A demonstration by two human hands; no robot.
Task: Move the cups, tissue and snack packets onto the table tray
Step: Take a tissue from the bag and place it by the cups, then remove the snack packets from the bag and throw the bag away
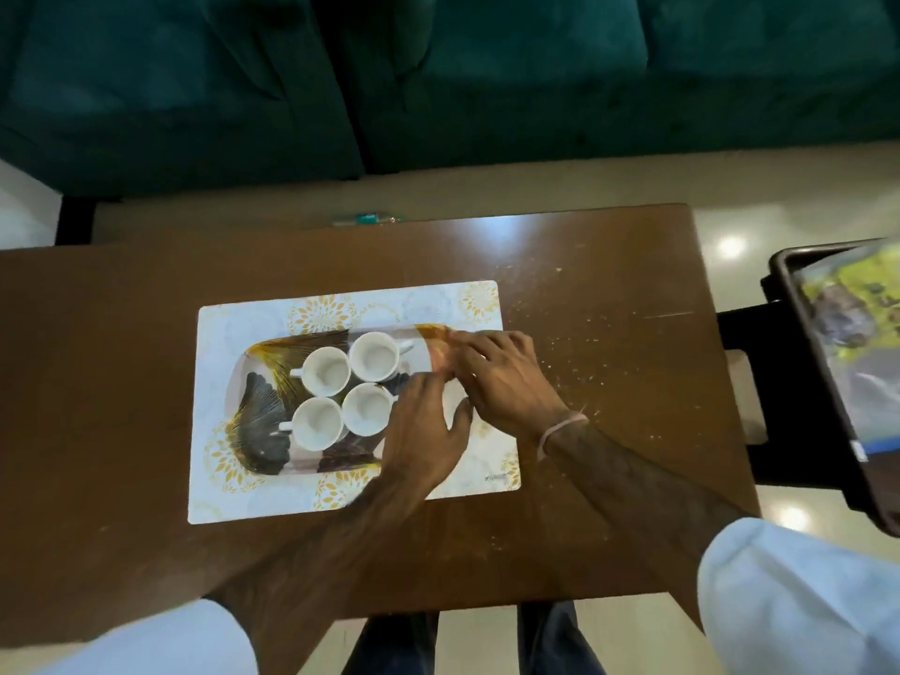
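A white table tray (253, 382) with dark and gold leaf prints lies on a pale placemat (219, 489) in the middle of the brown table. Several white cups (325, 371) stand close together on its left and middle part. Both hands are over the tray's right end. My left hand (423, 436) lies palm down beside the nearest cup (366, 409), fingers curled. My right hand (501, 377) presses its fingers onto the far right corner. Something white (455, 399) shows between the hands; I cannot tell whether it is tissue or bare tray.
At the right edge, a second dark-rimmed tray (798, 343) with green and yellow snack packets (857, 304) sits on a dark stool (740, 333). A teal sofa (438, 90) runs behind the table. Crumbs dot the table (609, 362) to the right of the mat.
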